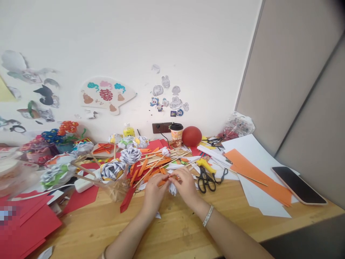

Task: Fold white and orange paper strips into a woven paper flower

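A papercraft workspace: paper flowers (130, 155), scissors (205, 176) and red sheets (40, 226) on a wooden table (178, 223)

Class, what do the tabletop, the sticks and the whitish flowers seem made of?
Tabletop: probably smooth wood, slight sheen, visible grain. Sticks: likely matte bamboo or wood, pale tan and straight. Whitish flowers: apparently matte paper, with folded petal edges.

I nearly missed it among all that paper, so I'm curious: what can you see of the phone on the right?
The phone is a slim slab with rounded corners, a black, glossy-looking face and a pale pinkish rim, perhaps a case. It lies flat, screen up and unlit, slanting across the right side of the wooden table, partly over white paper. Orange paper lies close on its left; whether they touch is unclear. Its back is hidden.
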`<state>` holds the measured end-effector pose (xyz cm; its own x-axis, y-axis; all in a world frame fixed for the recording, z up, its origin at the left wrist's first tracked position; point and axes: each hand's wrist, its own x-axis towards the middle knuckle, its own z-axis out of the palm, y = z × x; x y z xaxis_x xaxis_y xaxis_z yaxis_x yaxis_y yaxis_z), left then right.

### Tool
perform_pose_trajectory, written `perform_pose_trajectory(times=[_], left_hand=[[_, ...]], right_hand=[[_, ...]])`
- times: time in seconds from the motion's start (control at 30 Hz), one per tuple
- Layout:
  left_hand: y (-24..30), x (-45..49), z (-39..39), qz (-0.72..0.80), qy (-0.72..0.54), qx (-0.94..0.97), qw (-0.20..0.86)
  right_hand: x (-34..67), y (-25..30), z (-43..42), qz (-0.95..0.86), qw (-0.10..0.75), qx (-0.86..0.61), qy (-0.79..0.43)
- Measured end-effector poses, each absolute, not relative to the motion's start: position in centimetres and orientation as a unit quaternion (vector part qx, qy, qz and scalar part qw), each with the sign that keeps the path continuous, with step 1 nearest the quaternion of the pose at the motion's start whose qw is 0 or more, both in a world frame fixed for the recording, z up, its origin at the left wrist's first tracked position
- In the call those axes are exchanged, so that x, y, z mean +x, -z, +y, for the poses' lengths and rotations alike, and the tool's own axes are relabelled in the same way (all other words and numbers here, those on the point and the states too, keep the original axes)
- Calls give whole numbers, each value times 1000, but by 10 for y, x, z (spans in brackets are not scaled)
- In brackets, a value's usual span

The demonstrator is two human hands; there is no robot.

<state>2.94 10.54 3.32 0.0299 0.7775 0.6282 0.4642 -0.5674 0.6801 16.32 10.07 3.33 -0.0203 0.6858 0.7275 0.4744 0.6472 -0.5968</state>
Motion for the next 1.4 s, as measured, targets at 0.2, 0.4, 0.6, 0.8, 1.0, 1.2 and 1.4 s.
perform_pose_trajectory(times=[0.2, 0.4, 0.6, 0.8, 1.0, 1.2, 1.4], left_hand=[[-30, 29, 105, 412, -562, 716, 42], [-33, 28, 104, 413, -547, 728, 10], [-35, 27, 104, 407, -539, 738, 6], [-34, 26, 103, 385, -542, 747, -29], [-37, 25, 100, 391, -550, 738, -9], [-51, 24, 99, 457, -502, 721, 139], [-51, 16, 111, 452, -375, 663, 465]], right_hand=[[162, -33, 100, -699, 576, -412, -100], [163, -35, 99, -700, 580, -404, -101], [164, -33, 101, -699, 589, -393, -102], [167, -36, 99, -740, 564, -362, -58], [169, -34, 99, -757, 553, -345, -38], [171, -39, 102, -724, 546, -388, -162], [176, -38, 111, -660, 475, -395, -427]])
